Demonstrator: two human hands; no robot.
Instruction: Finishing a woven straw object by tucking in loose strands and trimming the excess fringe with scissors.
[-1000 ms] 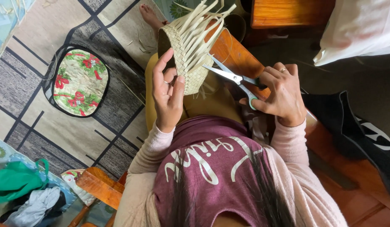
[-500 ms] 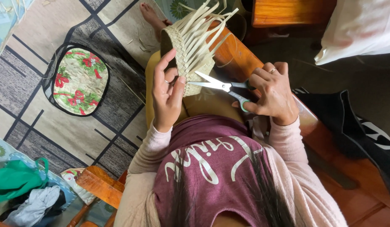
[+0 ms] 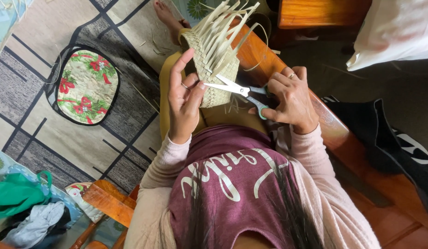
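Straw-coloured woven basket (image 3: 213, 69) resting on the lap, loose strips fanning upward, being steadied by the left hand (image 3: 184, 99), fingers pressed flat along its side and thumb pinching the rim. Green-handled scissors (image 3: 239, 91) being gripped in the right hand (image 3: 290, 99), fingers closed through the loops, blades parted at the weave. Probably best trimming close and level, keeping the bracing thumb off the blades.

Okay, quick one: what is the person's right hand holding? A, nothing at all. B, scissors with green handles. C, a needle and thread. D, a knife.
B: the right hand has its fingers through the green handles of the scissors, whose open blades point at the woven basket that the left hand grips.
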